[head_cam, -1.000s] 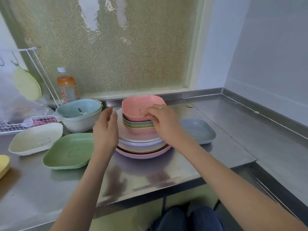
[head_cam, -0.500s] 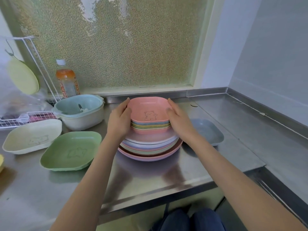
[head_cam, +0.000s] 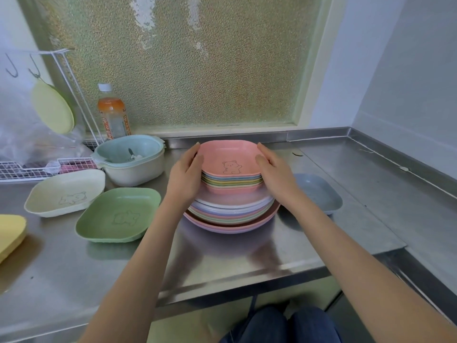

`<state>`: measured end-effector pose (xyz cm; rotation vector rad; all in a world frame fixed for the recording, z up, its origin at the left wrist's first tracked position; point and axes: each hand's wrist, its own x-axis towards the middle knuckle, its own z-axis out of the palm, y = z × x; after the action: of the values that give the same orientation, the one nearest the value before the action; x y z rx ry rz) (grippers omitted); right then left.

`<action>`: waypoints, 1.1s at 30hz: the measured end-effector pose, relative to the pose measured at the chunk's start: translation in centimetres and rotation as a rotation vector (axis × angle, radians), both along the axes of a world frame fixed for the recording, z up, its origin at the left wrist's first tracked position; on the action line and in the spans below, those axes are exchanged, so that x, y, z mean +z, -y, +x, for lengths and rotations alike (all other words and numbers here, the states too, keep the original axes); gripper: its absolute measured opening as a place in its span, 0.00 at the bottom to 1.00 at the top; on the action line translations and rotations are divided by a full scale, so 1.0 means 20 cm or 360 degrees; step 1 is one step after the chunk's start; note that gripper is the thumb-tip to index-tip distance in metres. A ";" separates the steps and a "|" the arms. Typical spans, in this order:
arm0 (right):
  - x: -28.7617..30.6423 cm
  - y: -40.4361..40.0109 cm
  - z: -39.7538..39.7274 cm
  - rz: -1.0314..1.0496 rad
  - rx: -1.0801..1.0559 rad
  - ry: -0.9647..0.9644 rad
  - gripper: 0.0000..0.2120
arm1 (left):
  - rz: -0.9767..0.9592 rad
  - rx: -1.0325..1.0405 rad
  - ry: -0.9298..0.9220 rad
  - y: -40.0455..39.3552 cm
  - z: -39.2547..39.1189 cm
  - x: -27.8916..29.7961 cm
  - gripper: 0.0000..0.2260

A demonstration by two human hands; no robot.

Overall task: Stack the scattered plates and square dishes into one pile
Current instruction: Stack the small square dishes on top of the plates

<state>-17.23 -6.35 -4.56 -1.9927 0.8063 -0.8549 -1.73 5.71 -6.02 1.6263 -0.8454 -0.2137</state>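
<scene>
A pile of round plates (head_cam: pixel 232 219) stands mid-counter with several small square dishes on it; the top one is a pink square dish (head_cam: pixel 230 157) with a bear drawing. My left hand (head_cam: pixel 185 174) presses the left side of the small dishes and my right hand (head_cam: pixel 274 172) the right side, both palms flat against them. A green square dish (head_cam: pixel 118 214) and a cream square dish (head_cam: pixel 64 191) lie loose to the left. Right of the pile lies a grey-blue square dish (head_cam: pixel 319 194). At the far left edge sits a yellow dish (head_cam: pixel 10 233).
A teal-and-cream colander bowl (head_cam: pixel 131 159) stands behind the green dish, a drink bottle (head_cam: pixel 112 115) beyond it. A white wire rack (head_cam: pixel 44 164) with a hanging yellow-green plate (head_cam: pixel 52 107) fills the left. The steel counter (head_cam: pixel 247 253) drops off at its front edge.
My right hand let go of the pink dish's rim and both hands closed in on the sides of the small dish stack, squaring it on the pile.
</scene>
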 end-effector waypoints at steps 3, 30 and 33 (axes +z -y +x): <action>-0.04 0.00 -0.06 0.0008 -0.0106 0.0160 0.21 | -0.0007 0.0150 0.0051 -0.13 -0.03 -0.04 0.19; 0.19 -0.04 -0.18 -0.1199 0.0066 -0.0131 0.07 | 0.1081 0.0948 0.0810 -0.41 -0.14 -0.30 0.05; 0.18 -0.02 -0.14 -0.1032 0.0206 -0.0211 0.10 | 0.1085 0.0946 0.0803 -0.42 -0.14 -0.29 0.05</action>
<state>-20.02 -5.94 -1.04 -2.6576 0.4933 -0.9992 -4.56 14.04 -11.79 2.5622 -0.6406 0.3895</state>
